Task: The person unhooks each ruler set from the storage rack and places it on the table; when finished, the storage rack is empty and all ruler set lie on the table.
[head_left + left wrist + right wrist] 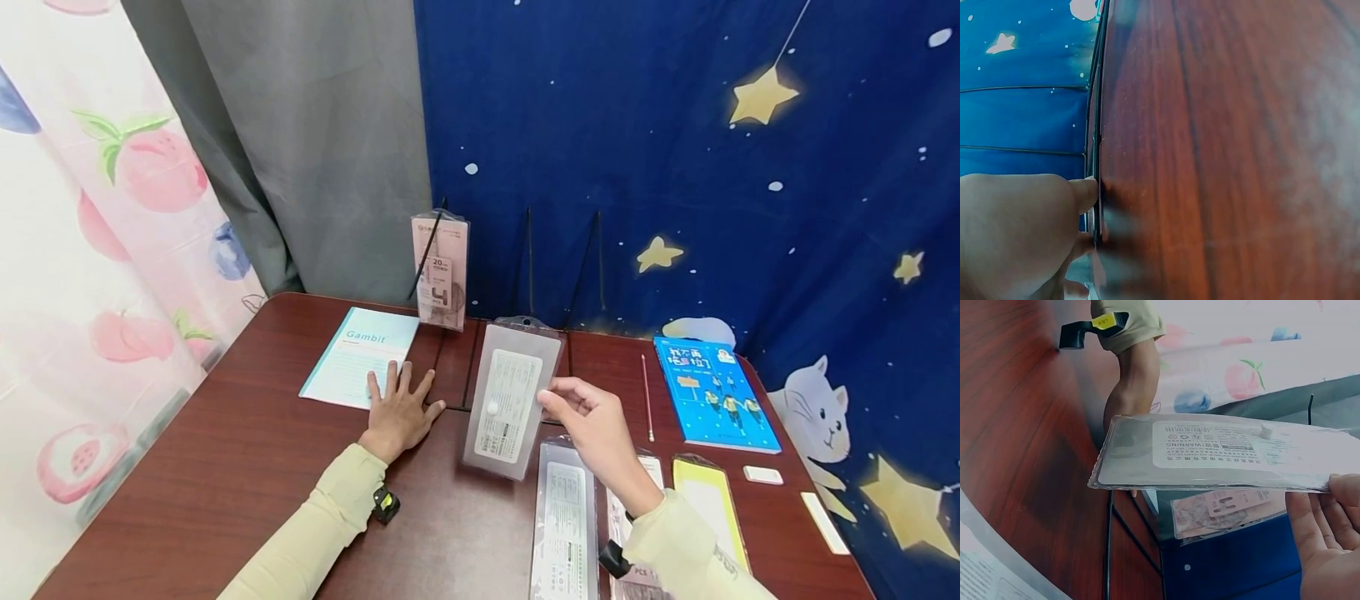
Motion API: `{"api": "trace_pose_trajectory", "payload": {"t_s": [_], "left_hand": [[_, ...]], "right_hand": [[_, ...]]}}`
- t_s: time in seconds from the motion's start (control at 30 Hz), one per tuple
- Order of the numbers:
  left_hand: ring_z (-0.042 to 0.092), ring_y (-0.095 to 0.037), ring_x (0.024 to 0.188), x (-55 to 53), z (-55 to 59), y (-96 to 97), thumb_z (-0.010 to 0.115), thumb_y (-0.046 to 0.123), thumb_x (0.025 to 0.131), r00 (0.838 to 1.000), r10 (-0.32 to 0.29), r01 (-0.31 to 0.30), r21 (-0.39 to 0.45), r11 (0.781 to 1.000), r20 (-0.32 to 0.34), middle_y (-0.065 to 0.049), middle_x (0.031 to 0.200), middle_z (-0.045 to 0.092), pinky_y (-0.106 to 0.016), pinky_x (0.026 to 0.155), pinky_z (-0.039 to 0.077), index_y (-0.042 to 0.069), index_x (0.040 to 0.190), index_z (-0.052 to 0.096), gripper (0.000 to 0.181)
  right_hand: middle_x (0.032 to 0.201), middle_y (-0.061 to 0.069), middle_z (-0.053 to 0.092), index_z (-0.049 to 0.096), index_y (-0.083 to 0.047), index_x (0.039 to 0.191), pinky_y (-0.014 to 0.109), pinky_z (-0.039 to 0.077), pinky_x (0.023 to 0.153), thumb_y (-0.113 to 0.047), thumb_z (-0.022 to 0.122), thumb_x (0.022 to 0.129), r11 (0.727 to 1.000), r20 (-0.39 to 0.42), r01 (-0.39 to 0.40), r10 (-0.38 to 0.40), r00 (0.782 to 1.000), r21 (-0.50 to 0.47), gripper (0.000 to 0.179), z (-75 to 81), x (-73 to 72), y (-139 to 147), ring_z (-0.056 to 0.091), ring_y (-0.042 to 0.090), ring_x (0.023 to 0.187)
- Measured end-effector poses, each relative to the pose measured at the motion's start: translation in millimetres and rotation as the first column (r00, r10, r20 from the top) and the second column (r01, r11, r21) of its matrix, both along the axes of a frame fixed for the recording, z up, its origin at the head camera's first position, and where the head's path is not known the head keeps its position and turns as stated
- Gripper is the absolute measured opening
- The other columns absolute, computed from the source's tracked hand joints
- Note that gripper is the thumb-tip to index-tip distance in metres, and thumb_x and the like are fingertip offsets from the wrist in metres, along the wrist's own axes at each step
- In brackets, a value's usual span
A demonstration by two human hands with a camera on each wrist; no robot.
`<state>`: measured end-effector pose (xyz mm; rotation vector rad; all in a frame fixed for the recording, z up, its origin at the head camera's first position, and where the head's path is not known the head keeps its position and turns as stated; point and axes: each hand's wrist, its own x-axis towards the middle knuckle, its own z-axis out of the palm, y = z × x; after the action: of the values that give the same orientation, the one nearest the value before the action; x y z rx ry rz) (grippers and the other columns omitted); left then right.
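My right hand (596, 425) pinches a clear plastic hang-hole package (510, 400) by its right edge. A white printed label covers its middle; in the right wrist view the package (1207, 453) stretches sideways, with the thumb above its edge and fingers below. The package is held tilted above the table. With fingers spread, my left hand (401, 421) rests on the table beside the black rack base, some fingertips over the corner of a "Gambit" booklet (356, 354). Below the right hand lie a similar clear package (564, 517) and a yellow-edged package (708, 508).
A pink package (450, 242) hangs on one thin black hook at the back. Other black rods (529, 258) stand before the blue curtain. On the right lie a pencil (647, 396), a blue book (720, 408), an eraser (762, 475) and a white strip (825, 522).
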<state>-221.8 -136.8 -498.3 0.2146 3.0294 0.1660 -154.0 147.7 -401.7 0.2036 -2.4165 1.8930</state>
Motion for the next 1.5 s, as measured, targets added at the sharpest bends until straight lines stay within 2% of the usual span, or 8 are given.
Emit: {"api": "trace_pose_trajectory", "payload": {"t_s": [0.23,0.37,0.63,0.8,0.9,1.03,1.27,1.5], "left_hand": [[0.011,-0.046,0.160,0.2,-1.0,0.1,0.043,0.054,0.108,1.000,0.000,0.000,-0.002,1.000,0.002,-0.025,0.170,0.022,-0.074,0.123,0.005,0.019,0.163,0.035,0.066],[0.011,-0.046,0.160,-0.3,-0.4,0.0,0.042,0.054,0.108,1.000,-0.001,0.001,-0.008,1.000,0.002,-0.025,0.170,0.022,-0.074,0.123,0.005,0.019,0.164,0.035,0.066],[0.011,-0.046,0.160,-0.3,1.5,0.2,0.042,0.054,0.108,1.000,-0.002,0.002,-0.004,1.000,-0.003,-0.025,0.170,0.023,-0.074,0.123,0.005,0.019,0.163,0.035,0.066],[0.010,-0.046,0.160,-0.6,1.6,-0.3,0.041,0.054,0.108,1.000,-0.001,0.001,-0.002,1.000,0.005,-0.025,0.170,0.023,-0.074,0.123,0.005,0.019,0.164,0.034,0.066],[0.010,-0.046,0.160,-0.4,1.6,-0.6,0.041,0.054,0.109,1.000,-0.002,0.002,0.003,1.000,0.010,-0.025,0.170,0.023,-0.074,0.123,0.004,0.019,0.164,0.034,0.066],[0.009,-0.046,0.161,-0.3,1.2,-0.9,0.041,0.055,0.109,1.000,-0.002,0.002,0.010,1.000,0.016,-0.025,0.170,0.022,-0.074,0.123,0.003,0.019,0.164,0.033,0.066],[0.007,-0.046,0.161,-0.9,0.2,-1.7,0.040,0.054,0.109,1.000,0.001,-0.001,0.016,1.000,0.022,-0.025,0.170,0.021,-0.074,0.123,0.002,0.019,0.165,0.031,0.067],[0.010,-0.046,0.161,-0.2,1.3,-1.5,0.041,0.052,0.109,1.000,0.005,-0.005,0.013,1.000,0.010,-0.024,0.170,0.023,-0.073,0.124,0.003,0.019,0.164,0.033,0.065]], "right_hand": [[0.094,0.013,0.078,0.077,-0.007,0.107,0.026,0.062,0.078,-0.023,0.077,0.095,0.999,0.017,-0.023,0.022,1.000,0.042,0.021,-10.5,12.4,-2.3,0.075,0.011,0.080],[0.092,0.013,0.077,0.076,-0.003,0.106,0.026,0.062,0.077,-0.018,0.076,0.095,0.998,0.022,-0.053,0.053,0.998,0.016,0.018,-21.6,19.2,-4.4,0.074,0.012,0.076],[0.092,0.011,0.076,0.073,0.001,0.104,0.027,0.062,0.075,-0.016,0.075,0.095,0.996,0.099,-0.094,0.093,0.991,0.005,0.019,-43.9,35.6,-6.5,0.072,0.006,0.072],[0.097,0.019,0.074,0.069,0.008,0.109,0.031,0.063,0.077,-0.014,0.073,0.097,0.987,0.150,-0.158,0.162,0.975,-0.041,0.026,-54.0,44.5,-6.1,0.073,0.007,0.074],[0.097,0.018,0.074,0.069,0.007,0.108,0.031,0.064,0.077,-0.015,0.075,0.096,0.985,0.199,-0.168,0.173,0.965,-0.043,0.027,-59.3,48.4,-5.5,0.074,0.008,0.075],[0.096,0.016,0.075,0.072,0.005,0.107,0.030,0.063,0.073,-0.016,0.077,0.093,0.986,0.238,-0.168,0.164,0.957,-0.004,0.025,-65.5,50.8,-4.6,0.075,0.009,0.073],[0.094,0.016,0.077,0.071,0.009,0.110,0.028,0.063,0.068,-0.014,0.077,0.093,0.982,0.282,-0.187,0.174,0.943,0.018,0.028,-72.2,51.2,-1.9,0.075,0.015,0.067],[0.076,0.011,0.076,0.072,0.008,0.104,0.028,0.061,0.060,-0.012,0.078,0.091,0.983,0.362,-0.174,0.144,0.921,0.053,0.024,-77.3,51.3,-2.9,0.071,0.013,0.058]]}}
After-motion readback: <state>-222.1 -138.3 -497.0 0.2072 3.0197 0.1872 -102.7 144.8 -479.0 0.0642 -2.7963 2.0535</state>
